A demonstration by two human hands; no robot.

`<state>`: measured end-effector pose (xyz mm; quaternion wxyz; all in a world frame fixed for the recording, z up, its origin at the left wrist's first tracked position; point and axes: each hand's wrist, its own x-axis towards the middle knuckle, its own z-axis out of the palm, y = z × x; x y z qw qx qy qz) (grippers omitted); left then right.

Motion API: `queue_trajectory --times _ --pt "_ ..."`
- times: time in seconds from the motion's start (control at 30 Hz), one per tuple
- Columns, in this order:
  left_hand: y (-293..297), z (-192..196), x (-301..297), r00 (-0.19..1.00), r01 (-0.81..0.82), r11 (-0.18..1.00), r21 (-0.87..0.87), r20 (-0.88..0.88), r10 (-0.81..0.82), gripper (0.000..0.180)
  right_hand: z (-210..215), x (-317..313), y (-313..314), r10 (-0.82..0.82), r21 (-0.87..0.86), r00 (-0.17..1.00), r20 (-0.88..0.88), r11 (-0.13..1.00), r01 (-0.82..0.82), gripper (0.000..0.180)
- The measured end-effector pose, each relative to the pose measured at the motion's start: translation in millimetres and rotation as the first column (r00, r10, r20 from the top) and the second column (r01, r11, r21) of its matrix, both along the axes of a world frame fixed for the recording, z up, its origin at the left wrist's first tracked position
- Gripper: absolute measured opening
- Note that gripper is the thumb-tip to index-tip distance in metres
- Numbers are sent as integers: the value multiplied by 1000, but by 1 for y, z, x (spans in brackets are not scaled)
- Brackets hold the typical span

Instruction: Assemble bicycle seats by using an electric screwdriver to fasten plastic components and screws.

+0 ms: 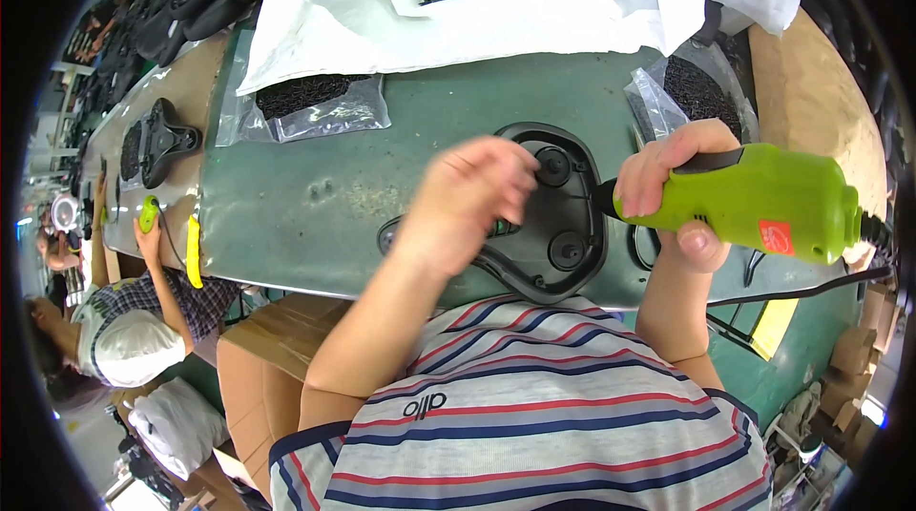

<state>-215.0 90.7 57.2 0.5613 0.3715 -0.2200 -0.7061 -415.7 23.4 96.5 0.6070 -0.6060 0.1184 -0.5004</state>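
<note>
On the green tabletop [334,182] in front of me lies a black bicycle saddle shell [558,204], underside up, its narrow end toward the left. Two round black mounts sit inside its wide end. My left hand [474,191] is above the saddle's left part, fingers bent inward in a pinch and slightly blurred; anything between them is too small to make out. My right hand [682,182] is wrapped round a lime-green electric screwdriver [787,201]. Its black nose points left, at the saddle's right rim; whether they touch is unclear.
Clear plastic bags of small black parts [310,96] lie left and right on the table. White sheeting [534,20] covers the far side. A black cable [811,287] runs from the screwdriver side. At left, a co-worker [134,339] sits near another black saddle [170,144]. A cardboard box [277,349] stands below.
</note>
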Motion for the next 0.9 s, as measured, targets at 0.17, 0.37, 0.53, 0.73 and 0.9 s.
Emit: queue_trajectory --times 0.17,0.37,0.53,0.73,0.9 --pt "1 -17 -37 995 98 991 87 3 -98 21 -1 -4 1 -1 -30 1000 -2 1000 1 54" --pt "-2 -22 -38 992 115 988 108 -60 -109 29 11 -25 -2 -13 -72 945 328 997 39 50" --pt "-2 -21 -37 991 114 987 113 -85 -105 32 17 -29 -8 69 -142 913 402 990 -12 54" --pt "-3 -21 -38 988 128 984 124 -98 -116 26 10 -15 -7 -20 -19 917 398 999 30 46" --pt "-4 -20 -40 994 78 989 123 -82 -68 23 2 -15 -2 -13 -90 913 408 994 55 49"
